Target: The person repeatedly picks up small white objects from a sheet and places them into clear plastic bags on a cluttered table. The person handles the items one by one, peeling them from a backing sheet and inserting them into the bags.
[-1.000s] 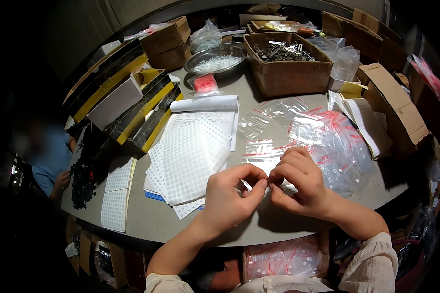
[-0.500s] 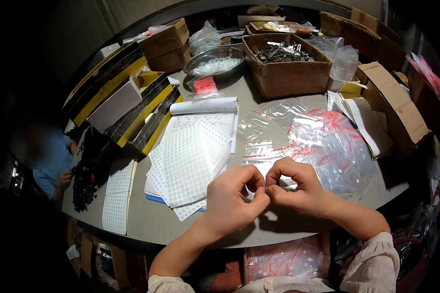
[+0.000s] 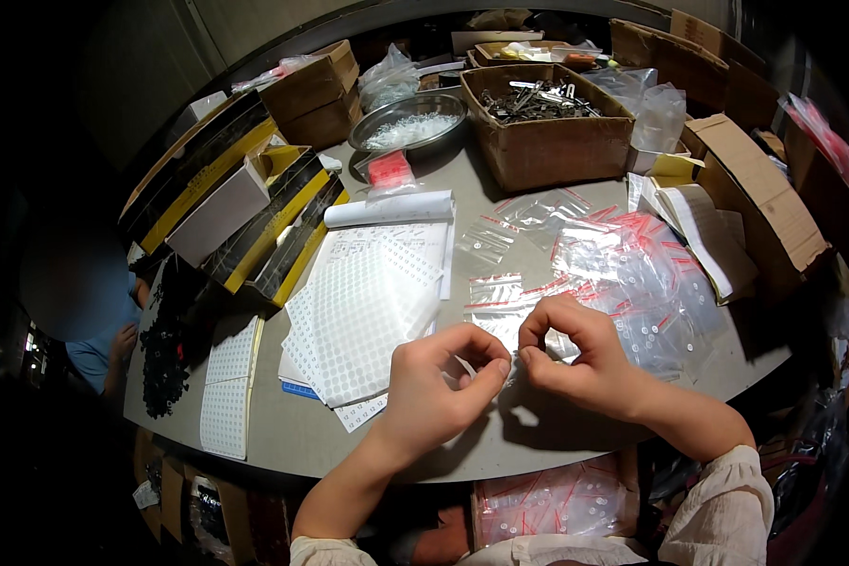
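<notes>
My left hand is closed in a pinch, thumb against forefinger, above the near part of the table. A bit of something pale shows inside its curled fingers, too small to name. Facing it, my right hand is also pinched, and what its fingertips hold is hidden or too tiny to tell. A narrow gap separates the two sets of fingertips. Behind my right hand spreads a pile of clear zip bags with red closures, many bearing small round white stickers. Left of my hands, sheets of round stickers lie over a notepad.
At the back, a cardboard box holds dark metal pieces, beside a metal bowl of clear bits. Black-and-yellow boxes stand at left, near small black parts and a person. Below the table edge, a box holds more bags.
My fingertips, together before, have parted slightly. My left hand has shifted a little left, and my right hand has risen slightly. The whole view has shifted a little.
</notes>
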`<state>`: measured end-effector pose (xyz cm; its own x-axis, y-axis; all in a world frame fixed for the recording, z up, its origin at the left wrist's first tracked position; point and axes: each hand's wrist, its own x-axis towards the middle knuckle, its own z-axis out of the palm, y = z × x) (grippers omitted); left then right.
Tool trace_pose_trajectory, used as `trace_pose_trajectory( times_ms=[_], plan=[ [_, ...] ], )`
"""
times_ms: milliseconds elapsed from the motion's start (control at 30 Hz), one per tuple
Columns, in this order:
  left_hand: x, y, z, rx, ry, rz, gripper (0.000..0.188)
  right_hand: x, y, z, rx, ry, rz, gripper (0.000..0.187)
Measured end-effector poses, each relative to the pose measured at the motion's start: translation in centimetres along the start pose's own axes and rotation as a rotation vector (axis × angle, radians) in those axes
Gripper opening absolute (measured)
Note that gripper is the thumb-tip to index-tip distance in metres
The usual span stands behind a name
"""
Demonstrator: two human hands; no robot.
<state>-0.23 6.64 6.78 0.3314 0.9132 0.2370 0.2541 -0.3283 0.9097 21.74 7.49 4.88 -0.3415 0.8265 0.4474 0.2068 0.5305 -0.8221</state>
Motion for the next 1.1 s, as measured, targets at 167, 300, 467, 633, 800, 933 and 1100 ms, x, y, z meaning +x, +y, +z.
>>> trace_pose_trajectory(
  times_ms=[167, 300, 467, 633, 800, 933, 1100],
  plan=[
    [0.13, -0.45, 0.28, -0.024, 0.0, -0.016, 0.009, 0.23, -0.18, -0.02, -0.179, 0.028, -0.196, 0.016],
    [0.13, -0.43, 0.28, -0.027, -0.002, -0.045, 0.01, 0.22, -0.15, 0.07, -0.215, 0.033, -0.239, 0.017],
    [0.14, -0.3, 0.42, -0.033, 0.02, -0.03, 0.01, 0.38, 0.12, 0.2, -0.256, 0.047, -0.315, 0.017],
    [0.05, -0.06, 0.47, 0.004, 0.022, -0.024, 0.011, 0.59, 0.02, 0.48, -0.287, 0.075, -0.394, 0.018],
    [0.07, -0.17, 0.37, 0.076, 0.014, -0.038, 0.007, 0.54, 0.06, 0.62, -0.306, 0.075, -0.402, 0.018],
    [0.08, -0.02, 0.56, 0.098, 0.034, -0.008, 0.004, 0.52, 0.04, 0.73, -0.304, 0.072, -0.404, 0.018],
    [0.0, -0.36, 0.62, 0.112, 0.035, 0.035, 0.004, -0.1, 0.42, 0.54, -0.188, -0.035, -0.225, 0.017]
  ],
)
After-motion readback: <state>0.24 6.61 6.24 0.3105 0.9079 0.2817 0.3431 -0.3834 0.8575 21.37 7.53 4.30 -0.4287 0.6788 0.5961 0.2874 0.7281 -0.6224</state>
